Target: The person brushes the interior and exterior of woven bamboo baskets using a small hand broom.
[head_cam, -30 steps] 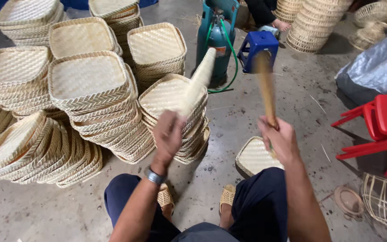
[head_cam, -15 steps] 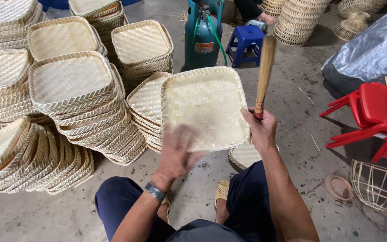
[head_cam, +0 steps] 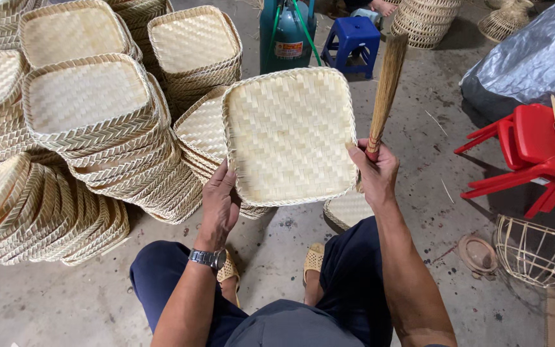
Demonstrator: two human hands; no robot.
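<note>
bare grey concrete floor (head_cam: 65,302), left hand (head_cam: 220,204) gripped a square woven tray (head_cam: 289,135), right hand (head_cam: 375,170) clasped a brush (head_cam: 385,90), basket stacks (head_cam: 91,128) far left, red chair (head_cam: 521,151) right

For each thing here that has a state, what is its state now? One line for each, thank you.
Woven tray: held up, hollow side facing the camera.
Left hand: grip on the tray's lower left edge.
Right hand: closed around the brush handle.
Brush: upright, bristles up.
Tray stacks: nested, some leaning.
Red chair: tipped over.
Blue stool: standing.
</note>
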